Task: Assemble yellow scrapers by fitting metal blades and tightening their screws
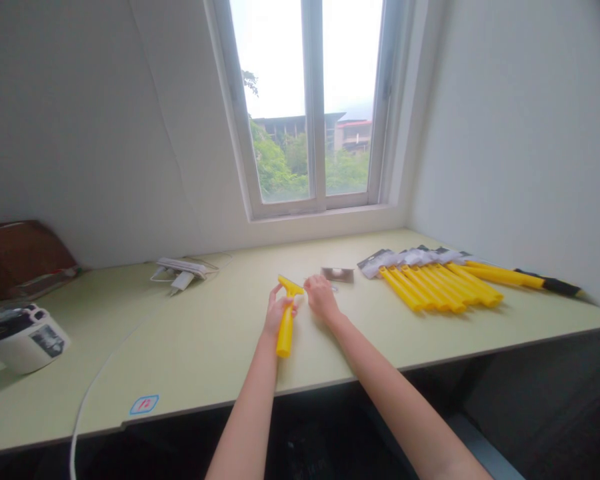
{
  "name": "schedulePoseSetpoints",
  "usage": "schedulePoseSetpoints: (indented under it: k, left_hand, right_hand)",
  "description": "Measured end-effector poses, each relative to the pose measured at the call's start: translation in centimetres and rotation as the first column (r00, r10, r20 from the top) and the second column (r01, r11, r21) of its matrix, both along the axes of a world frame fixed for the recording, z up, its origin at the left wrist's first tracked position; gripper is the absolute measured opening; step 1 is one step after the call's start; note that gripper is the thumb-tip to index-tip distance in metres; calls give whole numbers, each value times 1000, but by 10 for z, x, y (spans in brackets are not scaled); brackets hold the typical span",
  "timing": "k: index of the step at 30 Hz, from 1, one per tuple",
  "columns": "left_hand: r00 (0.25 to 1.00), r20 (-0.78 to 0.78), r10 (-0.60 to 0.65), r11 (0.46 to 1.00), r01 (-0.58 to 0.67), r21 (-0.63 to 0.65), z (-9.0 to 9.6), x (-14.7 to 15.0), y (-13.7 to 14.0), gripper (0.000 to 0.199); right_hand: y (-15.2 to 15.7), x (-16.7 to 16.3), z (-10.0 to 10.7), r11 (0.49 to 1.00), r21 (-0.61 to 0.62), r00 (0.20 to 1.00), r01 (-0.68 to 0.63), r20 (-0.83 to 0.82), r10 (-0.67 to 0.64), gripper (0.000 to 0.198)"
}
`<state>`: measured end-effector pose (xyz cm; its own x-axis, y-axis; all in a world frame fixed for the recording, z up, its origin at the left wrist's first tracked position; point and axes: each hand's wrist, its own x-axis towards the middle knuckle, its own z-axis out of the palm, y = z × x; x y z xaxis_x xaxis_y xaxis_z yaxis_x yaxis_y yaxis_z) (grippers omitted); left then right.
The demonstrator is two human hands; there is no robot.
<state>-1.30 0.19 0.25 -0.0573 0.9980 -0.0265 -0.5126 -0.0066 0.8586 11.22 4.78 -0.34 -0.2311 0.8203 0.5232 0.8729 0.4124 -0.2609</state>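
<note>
My left hand [276, 311] is wrapped around a yellow scraper [285, 332] by its neck. The scraper's wide head points away from me and its thick handle points back toward me. Close to the right end of that head is my right hand [321, 297], its fingers pinched together. What they pinch, if anything, is too small to make out. Just beyond my right hand, a flat brownish-grey rectangular piece [343, 274] with a pale middle lies on the table.
Several yellow handles [433, 287] with clear-wrapped ends lie side by side on the right of the pale table [205, 347]. Past them is a black-ended yellow tool [510, 274]. A power strip [183, 269], white cable [100, 373] and black-topped white container [27, 340] are leftward.
</note>
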Motion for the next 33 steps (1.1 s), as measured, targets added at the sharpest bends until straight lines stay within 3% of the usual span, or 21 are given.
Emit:
schedulePoseSetpoints:
  k: [3, 9, 18, 24, 26, 29, 31, 33]
  left_hand:
    - [999, -31, -18, 1000, 19, 12, -2, 0, 1, 63]
    - [997, -45, -65, 998, 66, 11, -1, 0, 1, 65]
    - [997, -13, -73, 997, 73, 22, -3, -1, 2, 67]
    - [997, 40, -59, 998, 59, 20, -3, -3, 2, 66]
    - [997, 63, -34, 999, 33, 19, -4, -4, 2, 64]
    - [996, 94, 8, 1000, -8, 1, -4, -6, 3, 62]
    - [993, 113, 36, 999, -35, -16, -4, -6, 3, 60]
    - [989, 134, 60, 998, -57, -25, -3, -7, 3, 59]
  right_hand:
    - [-1, -1, 2, 995, 29, 995, -93, 31, 92, 19]
    - [-3, 0, 4, 990, 83, 992, -116, 68, 110, 20]
    - [4, 4, -3, 975, 56, 920, -216, -324, 223, 14]
    - [7, 4, -2, 973, 75, 888, -218, -399, 229, 17]
    - [7, 7, 1, 987, 70, 909, -142, -387, 158, 21]
    - [5, 17, 3, 992, 11, 944, 127, -309, -118, 21]
    - [4, 23, 3, 950, -73, 925, 302, -216, -311, 20]
    - [2, 29, 2, 902, -156, 899, 402, -118, -421, 20]
